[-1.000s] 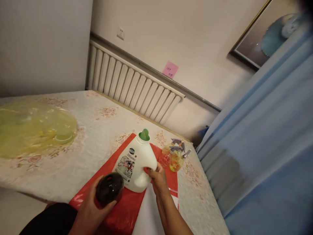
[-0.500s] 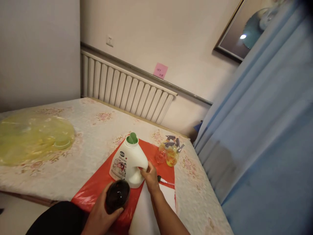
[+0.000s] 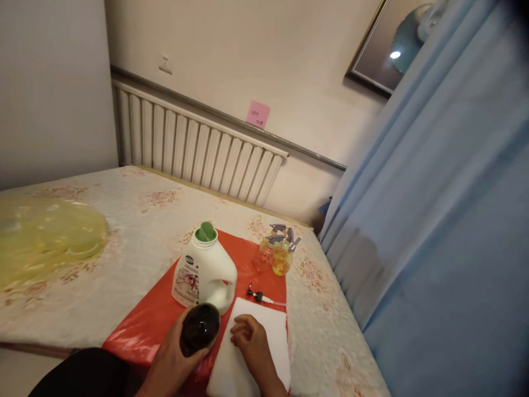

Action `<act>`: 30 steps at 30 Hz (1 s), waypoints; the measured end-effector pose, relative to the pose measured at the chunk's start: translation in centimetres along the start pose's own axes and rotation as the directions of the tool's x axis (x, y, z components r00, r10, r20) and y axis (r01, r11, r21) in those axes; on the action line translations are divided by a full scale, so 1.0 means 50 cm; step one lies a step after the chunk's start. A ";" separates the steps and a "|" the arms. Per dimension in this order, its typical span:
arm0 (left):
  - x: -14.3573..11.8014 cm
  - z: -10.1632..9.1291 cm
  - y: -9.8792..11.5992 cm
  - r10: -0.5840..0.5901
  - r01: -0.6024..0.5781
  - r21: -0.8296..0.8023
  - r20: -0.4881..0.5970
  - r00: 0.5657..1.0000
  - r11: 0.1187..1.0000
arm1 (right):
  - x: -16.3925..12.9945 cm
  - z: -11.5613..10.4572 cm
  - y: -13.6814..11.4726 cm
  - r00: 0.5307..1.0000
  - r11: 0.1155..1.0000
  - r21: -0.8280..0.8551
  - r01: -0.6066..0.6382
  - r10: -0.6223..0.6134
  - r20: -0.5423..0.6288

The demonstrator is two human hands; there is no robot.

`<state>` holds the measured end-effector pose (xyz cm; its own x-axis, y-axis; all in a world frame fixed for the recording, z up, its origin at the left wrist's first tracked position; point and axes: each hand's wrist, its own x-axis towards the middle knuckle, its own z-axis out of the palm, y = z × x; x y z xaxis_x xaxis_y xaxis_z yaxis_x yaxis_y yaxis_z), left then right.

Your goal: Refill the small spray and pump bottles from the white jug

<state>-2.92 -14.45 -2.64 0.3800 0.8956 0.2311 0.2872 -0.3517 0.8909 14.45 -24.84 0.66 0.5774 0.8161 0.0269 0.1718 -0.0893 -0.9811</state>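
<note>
In my left hand [image 3: 171, 350] is a dark, glossy, rounded container [image 3: 201, 326], its end facing me, with my fingers and thumb wrapped round its sides. Just beyond it a white detergent jug [image 3: 215, 263] stands upright, showing a green spout in its mouth and a handle on its right side. My right hand [image 3: 251, 342] hovers by or rests on a white pad [image 3: 270, 322]; I cannot tell which. Its fingers are loosely curled and apart, with nothing visible in them. A black pump head with a white tube [image 3: 260, 296] lies beyond the pad.
A red plastic sheet [image 3: 144, 314] lies under these things on a flowered bed cover [image 3: 128, 231]. Small pink [image 3: 263, 258] and yellow [image 3: 281, 261] bottles with grey tops stand at the sheet's far right. Yellow plastic [image 3: 49, 237] lies left; a blue curtain [image 3: 433, 220] hangs right.
My right hand has let go of the jug's handle and drawn back toward me over the white pad. The pump head is now uncovered. My left hand still holds the dark container.
</note>
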 end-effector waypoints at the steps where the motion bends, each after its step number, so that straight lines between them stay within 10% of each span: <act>1: 0.002 0.002 -0.001 -0.004 0.004 0.002 0.008 1.000 1.000 | 0.006 -0.009 0.004 1.000 1.000 -0.022 -0.004 0.004 -0.014; 10: 0.017 0.026 -0.010 -0.035 0.033 0.042 0.030 0.999 0.999 | 0.114 -0.110 0.029 0.979 0.879 -0.473 0.064 -0.147 -0.141; 19: 0.012 0.051 -0.026 0.007 -0.014 0.066 0.102 0.995 0.998 | 0.193 -0.110 0.044 0.988 0.655 -0.751 0.083 -0.155 -0.026; 30: 0.002 0.061 -0.043 0.098 -0.103 0.044 0.091 0.991 0.994 | 0.167 -0.126 -0.103 0.964 0.836 -0.513 0.197 -0.260 -0.053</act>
<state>-0.80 -14.44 -5.72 0.4851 0.8281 0.2809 0.2847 -0.4533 0.8447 23.42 -21.17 7.17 0.5542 0.7797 0.2915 0.6668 -0.2063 -0.7161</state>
